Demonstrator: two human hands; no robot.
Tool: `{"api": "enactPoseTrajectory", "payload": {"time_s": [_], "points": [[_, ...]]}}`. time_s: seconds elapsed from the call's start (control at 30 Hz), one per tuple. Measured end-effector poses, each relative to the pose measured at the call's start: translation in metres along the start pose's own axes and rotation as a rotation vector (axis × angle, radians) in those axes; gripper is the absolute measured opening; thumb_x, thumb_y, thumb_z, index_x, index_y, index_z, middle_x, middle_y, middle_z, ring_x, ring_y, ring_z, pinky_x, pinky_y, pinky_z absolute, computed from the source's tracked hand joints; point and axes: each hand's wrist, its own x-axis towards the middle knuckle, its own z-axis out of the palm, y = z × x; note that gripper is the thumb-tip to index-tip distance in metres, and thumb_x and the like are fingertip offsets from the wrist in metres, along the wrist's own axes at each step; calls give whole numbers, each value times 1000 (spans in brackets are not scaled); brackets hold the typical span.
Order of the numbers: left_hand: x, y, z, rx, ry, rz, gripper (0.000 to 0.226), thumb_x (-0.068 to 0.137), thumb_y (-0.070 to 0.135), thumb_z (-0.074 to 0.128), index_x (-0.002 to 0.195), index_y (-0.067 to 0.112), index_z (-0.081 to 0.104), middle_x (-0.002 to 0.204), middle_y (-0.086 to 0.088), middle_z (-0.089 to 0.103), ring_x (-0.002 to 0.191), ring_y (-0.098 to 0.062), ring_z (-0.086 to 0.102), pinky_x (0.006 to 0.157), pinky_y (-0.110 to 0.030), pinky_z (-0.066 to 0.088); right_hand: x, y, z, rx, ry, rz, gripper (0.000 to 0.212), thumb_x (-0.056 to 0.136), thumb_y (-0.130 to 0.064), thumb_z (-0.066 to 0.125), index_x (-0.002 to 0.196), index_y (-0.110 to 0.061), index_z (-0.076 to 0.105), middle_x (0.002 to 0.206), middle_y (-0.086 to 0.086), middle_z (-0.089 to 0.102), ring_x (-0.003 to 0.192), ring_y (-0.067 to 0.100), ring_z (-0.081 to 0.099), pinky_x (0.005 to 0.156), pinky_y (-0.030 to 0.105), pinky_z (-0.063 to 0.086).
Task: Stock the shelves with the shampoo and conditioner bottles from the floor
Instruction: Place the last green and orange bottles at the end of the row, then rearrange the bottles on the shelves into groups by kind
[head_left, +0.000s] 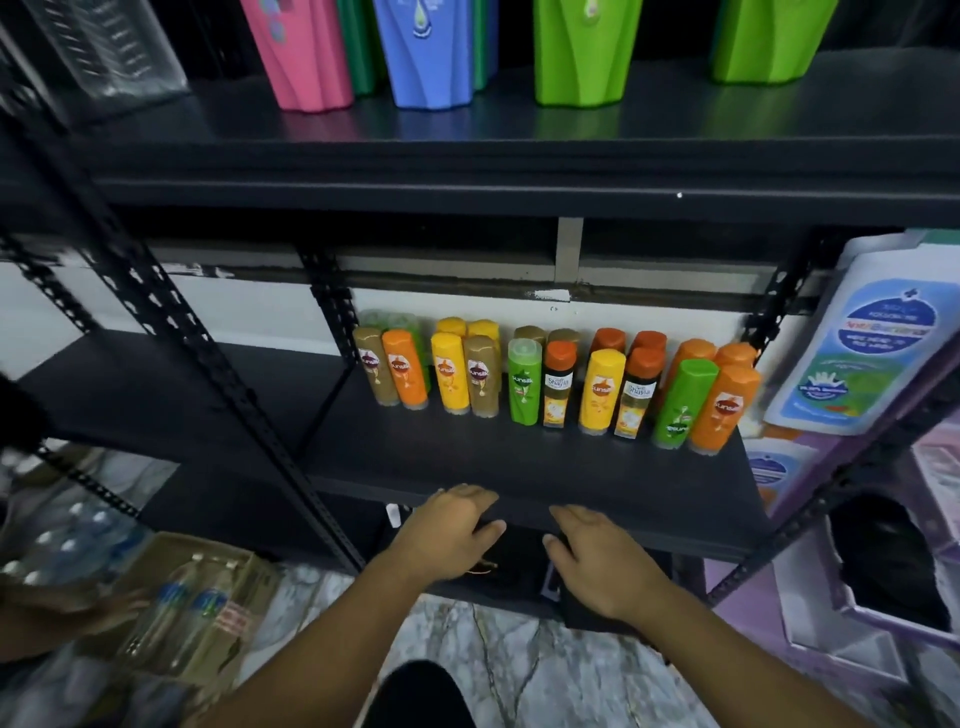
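Many small bottles (602, 389): upright, about two deep, along the back of the middle shelf (519, 467); front half bare.
Right-end pair (680, 405): green and orange seem to lean; may be the lens.
Left hand (457, 525): empty, fingers loose, over the shelf's front edge.
Right hand (597, 556): empty, relaxed, near the left, apart.
Risk: tall, narrow, close-packed; a fresh bottle pushed in hard likely topples a row, domino-fashion.
Risk, second: no floor stock of shampoo in view; a blind reach could bring the wrong product.
Cardboard box (249, 582): floor, left; holds clear water bottles (171, 608).
Purple crate (852, 608): right; something dark inside, cannot tell what.
Upper shelf (467, 135): large bottles (426, 52), pink, blue, green.
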Motion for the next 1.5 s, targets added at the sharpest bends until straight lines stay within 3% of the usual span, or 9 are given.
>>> {"api": "enactPoseTrajectory", "payload": {"time_s": [0.27,0.63,0.7,0.8,0.9,1.0,1.1,1.3,1.5], "points": [[-29,-26,-86,-39,-19,62,63,105,50,48,160,23,33,162,1,39,146,-18,39,115,-34,38,-7,-87,-63,17,38,-5,61,107,-48,33,158,-15,30,162,1,34,148,17,29,120,27,24],[-103,-12,-269,53,29,103,55,104,52,48,149,20,50,149,1,53,134,-19,51,108,-37,46,-54,-212,-194,53,111,-45,60,106,-48,35,156,-15,35,158,1,40,145,18,33,118,30,29],[-109,-10,-291,52,65,110,48,103,54,47,138,23,58,137,3,62,122,-18,58,101,-39,50,-57,-226,-218,67,152,-81,55,106,-46,37,152,-17,40,150,0,48,139,18,41,114,30,35],[-112,-6,-321,64,126,114,29,101,54,47,108,29,62,99,9,64,92,-16,61,85,-42,54,-54,-238,-251,101,198,-117,40,105,-46,40,134,-25,58,131,-5,59,124,15,52,104,33,44],[-110,0,-353,16,161,105,31,96,57,45,108,34,63,87,11,67,83,-12,65,82,-42,56,-45,-245,-282,94,226,-147,48,100,-55,34,124,-25,62,125,-5,62,119,15,55,103,37,45],[-109,6,-385,3,206,73,37,99,53,49,124,31,63,111,7,74,99,-15,71,91,-40,56,-35,-257,-312,53,259,-167,47,103,-49,39,133,-19,60,134,1,60,126,22,52,107,38,42],[-100,3,-414,76,306,60,51,101,52,51,141,22,58,142,0,61,128,-22,58,106,-43,48,-19,-271,-335,17,314,-186,55,104,-48,40,148,-17,49,150,2,49,138,22,42,115,36,35],[-74,-21,-445,66,328,14,51,102,48,54,143,17,57,145,-2,58,130,-21,55,107,-40,46,33,-299,-351,-19,267,-182,60,105,-50,39,153,-14,42,156,5,41,143,26,36,118,38,30],[-38,-58,-457,31,291,-19,47,103,43,54,137,11,60,140,-8,60,127,-24,56,106,-41,46,92,-317,-344,-66,208,-87,55,104,-47,40,142,-8,51,145,9,49,134,28,45,111,41,40]]}}
